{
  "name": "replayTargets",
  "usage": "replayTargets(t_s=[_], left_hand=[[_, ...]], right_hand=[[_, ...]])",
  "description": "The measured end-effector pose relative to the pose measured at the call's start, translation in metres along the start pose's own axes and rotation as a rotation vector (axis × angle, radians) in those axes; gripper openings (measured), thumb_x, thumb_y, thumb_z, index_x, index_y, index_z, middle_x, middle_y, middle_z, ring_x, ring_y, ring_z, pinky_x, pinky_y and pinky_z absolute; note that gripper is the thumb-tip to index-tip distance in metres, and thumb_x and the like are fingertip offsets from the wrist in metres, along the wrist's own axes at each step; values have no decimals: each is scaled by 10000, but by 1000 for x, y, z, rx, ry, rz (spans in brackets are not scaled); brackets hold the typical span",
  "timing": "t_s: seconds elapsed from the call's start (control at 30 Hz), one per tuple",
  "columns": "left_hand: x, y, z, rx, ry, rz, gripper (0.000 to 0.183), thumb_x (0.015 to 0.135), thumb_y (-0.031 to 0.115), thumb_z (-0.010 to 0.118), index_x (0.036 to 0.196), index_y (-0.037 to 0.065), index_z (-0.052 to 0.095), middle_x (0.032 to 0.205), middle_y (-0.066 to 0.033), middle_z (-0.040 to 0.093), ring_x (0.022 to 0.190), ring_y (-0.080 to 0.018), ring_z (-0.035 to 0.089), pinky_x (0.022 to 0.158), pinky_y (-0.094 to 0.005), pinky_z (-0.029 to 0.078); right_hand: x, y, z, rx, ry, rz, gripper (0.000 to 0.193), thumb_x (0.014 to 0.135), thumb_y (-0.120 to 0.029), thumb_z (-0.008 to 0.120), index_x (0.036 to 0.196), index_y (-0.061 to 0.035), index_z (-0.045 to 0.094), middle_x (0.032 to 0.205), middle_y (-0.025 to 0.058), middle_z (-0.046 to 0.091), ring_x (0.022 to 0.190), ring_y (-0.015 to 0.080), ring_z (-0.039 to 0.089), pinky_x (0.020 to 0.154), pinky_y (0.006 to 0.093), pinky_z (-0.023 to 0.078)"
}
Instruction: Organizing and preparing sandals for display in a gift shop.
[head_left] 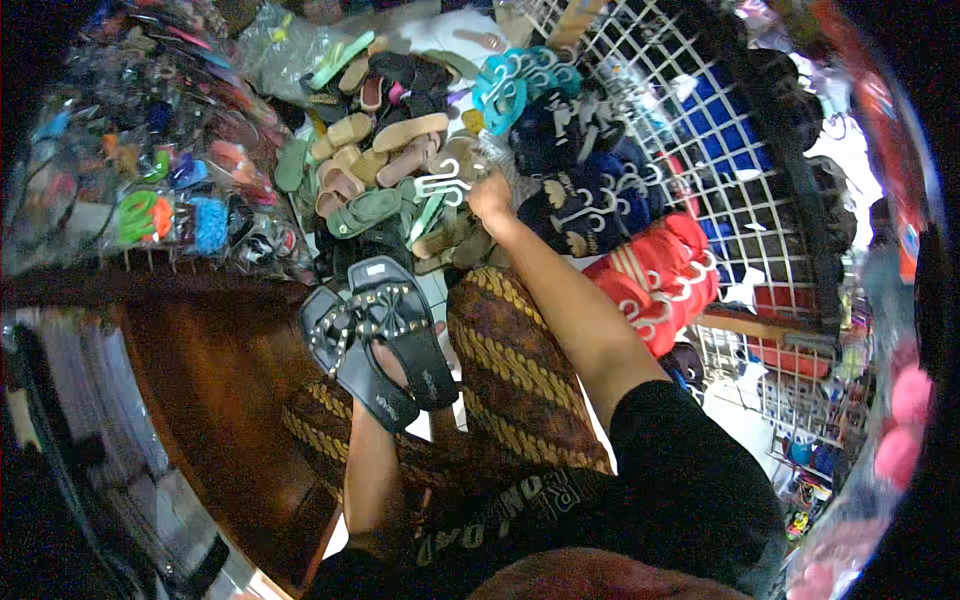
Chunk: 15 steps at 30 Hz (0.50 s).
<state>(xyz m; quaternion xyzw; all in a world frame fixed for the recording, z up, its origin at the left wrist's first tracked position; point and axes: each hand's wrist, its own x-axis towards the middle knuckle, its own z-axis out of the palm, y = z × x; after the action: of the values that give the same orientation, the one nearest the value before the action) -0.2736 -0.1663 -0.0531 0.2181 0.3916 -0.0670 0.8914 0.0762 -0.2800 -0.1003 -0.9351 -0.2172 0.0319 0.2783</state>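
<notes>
A pair of black sandals [380, 318] with studded bows is held up over my lap, soles and straps facing me. My left hand [388, 368] grips the pair, mostly hidden by it; some skin shows between the straps. Farther forward, my right hand [490, 200] reaches into a pile of footwear with its fingers curled closed. White plastic shoe hangers [440, 184] lie right beside its fingers, and what it holds is hard to make out. Beige sandals [410, 132] and a green sandal [365, 212] lie heaped to the left of that hand.
Red sandals [655, 280] on white hangers and dark blue ones [600, 205] lie to the right. Turquoise sandals [510, 85] are at the back. A white wire grid [730, 150] rises at right. Bagged small goods [190, 200] crowd the left, above a brown wooden panel [210, 370].
</notes>
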Motion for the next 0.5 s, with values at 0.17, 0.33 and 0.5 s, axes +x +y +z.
replayTargets(t_s=[0.17, 0.33, 0.5], left_hand=[[-28, 12, 48, -48, -262, 26, 644, 969, 513, 328, 1449, 85, 361, 1446, -152, 437, 1208, -308, 513, 1049, -519, 378], [-76, 4, 77, -251, -603, 38, 653, 973, 529, 318, 1452, 88, 359, 1448, -152, 436, 1200, -312, 520, 1046, -530, 381], [-110, -19, 85, -160, -664, 198, 657, 956, 529, 318, 1404, 58, 411, 1421, -172, 447, 1276, -327, 444, 1083, -517, 335]], right_hand=[[-98, -86, -154, 893, 307, 297, 197, 1010, -174, 467, 1067, -9, 558, 868, 106, 663, 643, 155, 617, 587, 299, 495], [-193, -122, -248, 938, 220, 162, 226, 1003, -188, 490, 1114, -19, 588, 789, 33, 609, 668, 110, 558, 605, 238, 461], [-252, -161, -257, 644, -86, -142, 211, 986, -182, 498, 1089, -34, 607, 765, 48, 611, 701, 148, 570, 673, 298, 469]])
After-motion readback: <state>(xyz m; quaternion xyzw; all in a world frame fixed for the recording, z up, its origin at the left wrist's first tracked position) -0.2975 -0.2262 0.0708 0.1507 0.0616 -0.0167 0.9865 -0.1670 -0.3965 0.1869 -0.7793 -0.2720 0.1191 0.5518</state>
